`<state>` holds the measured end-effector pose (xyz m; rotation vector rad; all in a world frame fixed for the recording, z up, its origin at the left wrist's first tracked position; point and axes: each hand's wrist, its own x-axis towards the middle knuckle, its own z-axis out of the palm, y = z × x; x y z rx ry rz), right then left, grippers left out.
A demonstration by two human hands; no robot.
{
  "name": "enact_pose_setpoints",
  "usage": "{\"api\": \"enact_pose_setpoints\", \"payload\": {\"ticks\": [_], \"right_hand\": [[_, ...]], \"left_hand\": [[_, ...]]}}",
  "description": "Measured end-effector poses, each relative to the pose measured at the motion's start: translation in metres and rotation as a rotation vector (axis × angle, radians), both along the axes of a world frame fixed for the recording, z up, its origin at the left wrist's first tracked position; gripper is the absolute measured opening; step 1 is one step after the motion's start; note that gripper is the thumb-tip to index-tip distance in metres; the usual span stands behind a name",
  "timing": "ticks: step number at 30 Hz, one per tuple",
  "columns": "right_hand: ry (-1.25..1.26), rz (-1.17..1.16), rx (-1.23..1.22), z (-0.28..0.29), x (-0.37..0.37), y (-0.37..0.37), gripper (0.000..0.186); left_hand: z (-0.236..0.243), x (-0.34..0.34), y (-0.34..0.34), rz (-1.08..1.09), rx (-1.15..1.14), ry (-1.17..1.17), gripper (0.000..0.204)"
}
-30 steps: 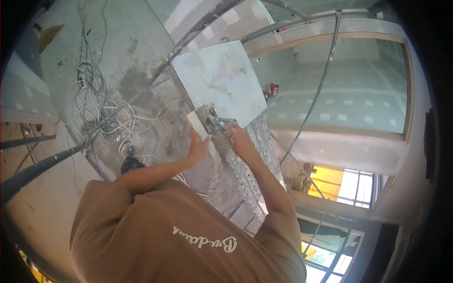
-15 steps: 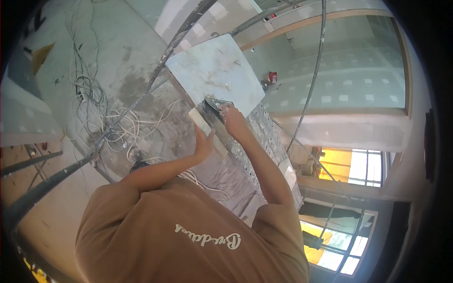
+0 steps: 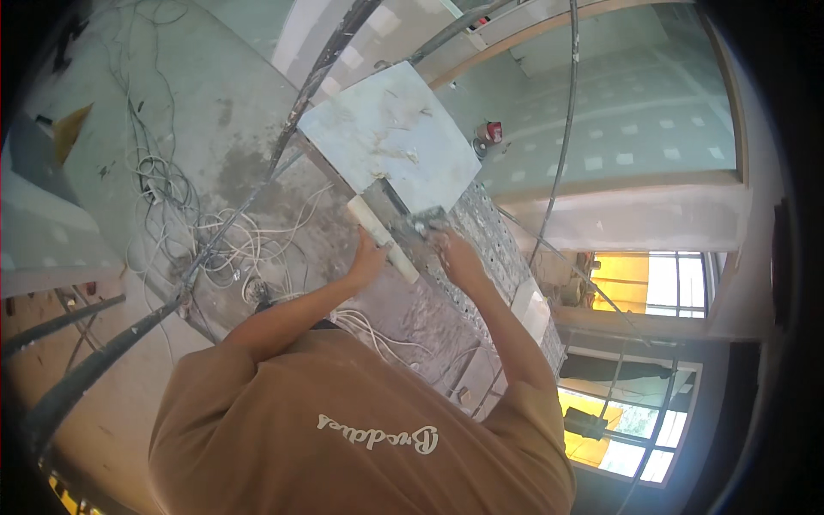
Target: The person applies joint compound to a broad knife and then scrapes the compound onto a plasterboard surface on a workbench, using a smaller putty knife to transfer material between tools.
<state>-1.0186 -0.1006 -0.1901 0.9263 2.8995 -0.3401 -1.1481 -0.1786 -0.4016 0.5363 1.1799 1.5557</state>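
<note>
My left hand (image 3: 370, 261) is closed around a long, pale bar (image 3: 365, 216). It looks like the back of a wide plastering blade, with a grey metal strip (image 3: 385, 196) along its far side. My right hand (image 3: 457, 259) grips a putty knife (image 3: 426, 221), its grey blade smeared and close to that metal strip. Whether the two blades touch, I cannot tell. Just beyond both hands lies a whitish square board (image 3: 386, 129) with smudges and lumps of compound on it. Part of the knife's handle is hidden by my fingers.
A perforated scaffold platform (image 3: 489, 245) runs under the board. Scaffold poles (image 3: 279, 142) cross on the left, another pole (image 3: 566, 112) rises on the right. Tangled white cables (image 3: 245, 232) lie on the floor below. A red-and-white bucket (image 3: 489, 132) stands beyond the board.
My right hand has drawn the putty knife away from the board's edge, nearer and to the right. The left hand keeps its hold with the pale bar, almost in place.
</note>
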Motion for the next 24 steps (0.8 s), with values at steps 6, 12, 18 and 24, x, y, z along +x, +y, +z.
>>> {"api": "enact_pose_setpoints", "payload": {"ticks": [6,12,18,24], "right_hand": [[-0.017,-0.059,0.035,-0.030,-0.064,0.013,0.038],[-0.098,0.061,0.053,-0.017,-0.046,0.030,0.029],[-0.215,0.120,0.076,-0.003,0.024,0.008,0.043],[-0.068,0.134,0.253,-0.029,-0.056,0.027,0.049]], "left_hand": [[-0.012,0.008,0.005,0.058,0.026,0.264,0.086],[-0.049,0.012,0.016,0.072,0.064,-0.022,0.087],[-0.021,0.006,0.006,-0.097,0.015,-0.143,0.088],[0.020,-0.018,-0.006,-0.206,-0.080,-0.268,0.065]]}}
